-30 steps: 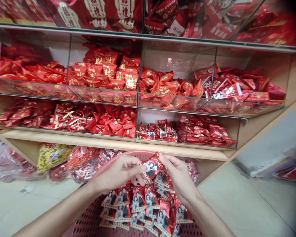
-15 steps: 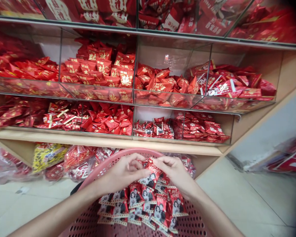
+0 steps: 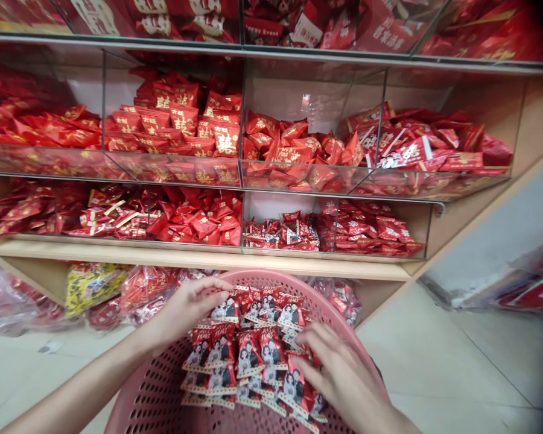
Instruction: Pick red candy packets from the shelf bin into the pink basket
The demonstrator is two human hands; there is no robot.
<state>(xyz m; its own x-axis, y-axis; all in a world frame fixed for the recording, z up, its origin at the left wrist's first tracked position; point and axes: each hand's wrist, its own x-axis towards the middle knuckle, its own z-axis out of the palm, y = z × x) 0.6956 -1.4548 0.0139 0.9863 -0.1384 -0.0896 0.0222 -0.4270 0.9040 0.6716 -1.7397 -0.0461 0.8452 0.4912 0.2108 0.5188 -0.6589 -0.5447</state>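
Observation:
Red candy packets (image 3: 248, 349) printed with a black-and-white couple lie in overlapping rows inside a pink perforated plastic basket (image 3: 149, 386). My left hand (image 3: 192, 310) is closed at the upper left of the rows, its fingertips on the top corner of one packet (image 3: 225, 308). Over the right side of the pile, my right hand (image 3: 339, 371) has its fingers bent around a packet, mostly hidden under the hand. A strip of red shows between its thumb and forefinger.
Beyond the basket stands a wooden shelf (image 3: 199, 254) with clear-walled compartments of red packets (image 3: 181, 120). Under it sit plastic bags, one with yellow packets (image 3: 95, 286). More red packaging (image 3: 534, 286) lies on the right by the wall.
My hands were together over a packet at the top of the pile; they have parted. The left moved left, the right came down and nearer. More packets now lie along the top row.

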